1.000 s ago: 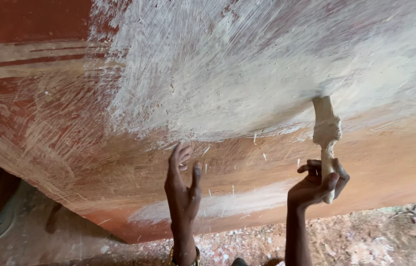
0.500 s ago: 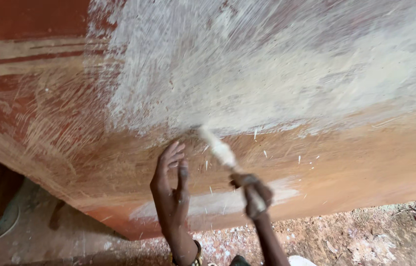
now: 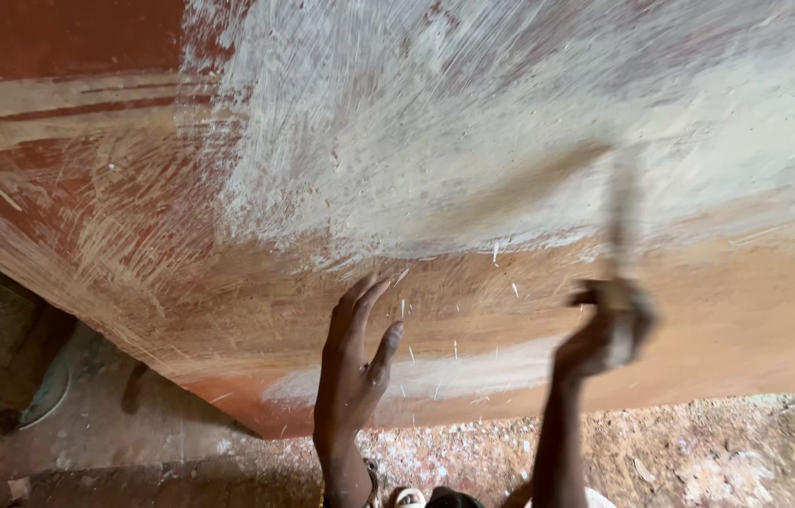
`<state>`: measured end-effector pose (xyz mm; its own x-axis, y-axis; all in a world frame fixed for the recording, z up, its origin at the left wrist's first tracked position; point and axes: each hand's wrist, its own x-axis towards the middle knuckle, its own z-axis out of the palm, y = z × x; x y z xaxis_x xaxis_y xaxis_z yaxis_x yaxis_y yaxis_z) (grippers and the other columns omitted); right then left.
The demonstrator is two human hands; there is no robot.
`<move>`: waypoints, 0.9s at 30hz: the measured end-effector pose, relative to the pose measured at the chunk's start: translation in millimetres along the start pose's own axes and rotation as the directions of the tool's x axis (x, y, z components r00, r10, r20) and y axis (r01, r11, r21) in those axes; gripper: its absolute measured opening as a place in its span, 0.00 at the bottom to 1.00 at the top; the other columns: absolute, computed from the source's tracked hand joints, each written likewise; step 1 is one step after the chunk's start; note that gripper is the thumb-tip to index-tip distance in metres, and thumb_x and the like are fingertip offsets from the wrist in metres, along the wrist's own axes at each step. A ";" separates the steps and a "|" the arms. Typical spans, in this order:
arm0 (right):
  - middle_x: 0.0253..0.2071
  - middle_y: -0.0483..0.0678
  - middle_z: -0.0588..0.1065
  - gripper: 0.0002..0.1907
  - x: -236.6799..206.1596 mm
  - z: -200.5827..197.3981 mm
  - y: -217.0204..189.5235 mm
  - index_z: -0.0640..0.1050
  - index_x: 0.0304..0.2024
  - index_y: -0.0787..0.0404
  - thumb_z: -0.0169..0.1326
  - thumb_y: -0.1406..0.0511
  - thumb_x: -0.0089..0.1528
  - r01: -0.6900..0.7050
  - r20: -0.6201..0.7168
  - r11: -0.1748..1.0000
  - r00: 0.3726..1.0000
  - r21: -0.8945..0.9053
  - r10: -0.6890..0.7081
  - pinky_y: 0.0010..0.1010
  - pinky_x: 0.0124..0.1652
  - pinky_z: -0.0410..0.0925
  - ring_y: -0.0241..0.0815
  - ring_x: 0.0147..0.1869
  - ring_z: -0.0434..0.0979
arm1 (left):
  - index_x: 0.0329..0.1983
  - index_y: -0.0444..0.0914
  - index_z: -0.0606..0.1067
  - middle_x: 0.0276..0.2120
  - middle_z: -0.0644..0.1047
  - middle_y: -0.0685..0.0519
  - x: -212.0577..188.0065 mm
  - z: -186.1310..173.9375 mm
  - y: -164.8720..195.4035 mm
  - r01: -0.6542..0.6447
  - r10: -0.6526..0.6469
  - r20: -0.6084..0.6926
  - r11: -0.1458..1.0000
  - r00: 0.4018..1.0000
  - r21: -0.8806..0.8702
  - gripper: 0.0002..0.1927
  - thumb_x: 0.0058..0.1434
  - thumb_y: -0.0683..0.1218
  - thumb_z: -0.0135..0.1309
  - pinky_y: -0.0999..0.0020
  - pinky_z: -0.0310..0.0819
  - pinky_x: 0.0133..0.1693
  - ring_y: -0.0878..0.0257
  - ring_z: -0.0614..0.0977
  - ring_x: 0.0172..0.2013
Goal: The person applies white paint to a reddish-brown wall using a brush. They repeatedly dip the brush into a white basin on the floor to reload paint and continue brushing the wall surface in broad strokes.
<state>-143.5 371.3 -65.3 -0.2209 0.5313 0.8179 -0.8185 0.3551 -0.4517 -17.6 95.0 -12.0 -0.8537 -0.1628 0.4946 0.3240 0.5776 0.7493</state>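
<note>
While the left hand (image 3: 352, 376) rests flat, fingers (image 3: 360, 306) spread, on the red surface (image 3: 134, 235), the right hand (image 3: 609, 329) grips a motion-blurred brush (image 3: 618, 216) against whitish scraped patch (image 3: 472, 122).

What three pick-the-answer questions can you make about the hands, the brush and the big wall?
1. Where is the left hand?
A. flat against the wall
B. on the ground
C. gripping the brush

2. What colour is the wet coat on the upper wall?
A. blue
B. whitish
C. black

3. How does the brush look in the right hand?
A. sharp
B. blurred
C. lying on the ground

Answers:
1. A, its fingers are spread out on the reddish-brown surface.
2. B, pale streaks cover the top and fade into the red-brown part.
3. B, the brush is a smear above the closed right hand, so its shape cannot be made out.
</note>
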 end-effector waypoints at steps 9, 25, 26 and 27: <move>0.48 0.57 0.82 0.14 -69.0 24.0 -34.6 0.80 0.53 0.64 0.46 0.63 0.75 -0.228 0.672 0.921 0.739 0.315 -0.047 0.37 0.44 0.82 0.47 0.43 0.86 | 0.77 0.43 0.59 0.78 0.60 0.44 12.1 25.1 24.6 -0.055 0.005 -0.413 0.993 0.911 -0.108 0.30 0.77 0.61 0.39 0.43 0.60 0.73 0.49 0.63 0.76; 0.44 0.56 0.81 0.13 -18.6 -19.3 -2.8 0.75 0.54 0.63 0.48 0.59 0.77 -0.174 0.267 0.963 0.957 0.207 0.116 0.34 0.37 0.78 0.44 0.39 0.83 | 0.70 0.42 0.67 0.76 0.61 0.47 13.0 19.2 55.2 -0.165 0.171 -0.301 0.985 0.938 0.047 0.25 0.69 0.47 0.50 0.40 0.43 0.75 0.45 0.52 0.78; 0.43 0.56 0.81 0.12 -31.3 -12.4 -9.7 0.77 0.50 0.63 0.48 0.61 0.76 -0.209 0.355 0.952 0.927 0.224 0.120 0.35 0.38 0.79 0.44 0.39 0.84 | 0.68 0.43 0.69 0.76 0.62 0.48 17.7 19.0 54.5 -0.222 0.215 -0.358 0.975 0.908 0.024 0.23 0.70 0.45 0.47 0.40 0.40 0.78 0.48 0.54 0.79; 0.43 0.53 0.82 0.10 -44.8 -6.4 -17.5 0.77 0.48 0.61 0.48 0.62 0.77 -0.190 0.432 0.955 0.899 0.228 0.075 0.36 0.41 0.80 0.45 0.42 0.85 | 0.67 0.43 0.70 0.76 0.63 0.49 22.1 19.2 53.4 -0.279 0.254 -0.414 0.960 0.874 0.002 0.22 0.71 0.42 0.44 0.41 0.38 0.81 0.50 0.55 0.81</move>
<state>-115.9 346.2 -96.3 -0.4894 0.1721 0.8549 -0.8606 0.0629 -0.5053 -27.0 137.6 30.5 -0.4950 -0.3264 0.8053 0.5480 0.6019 0.5808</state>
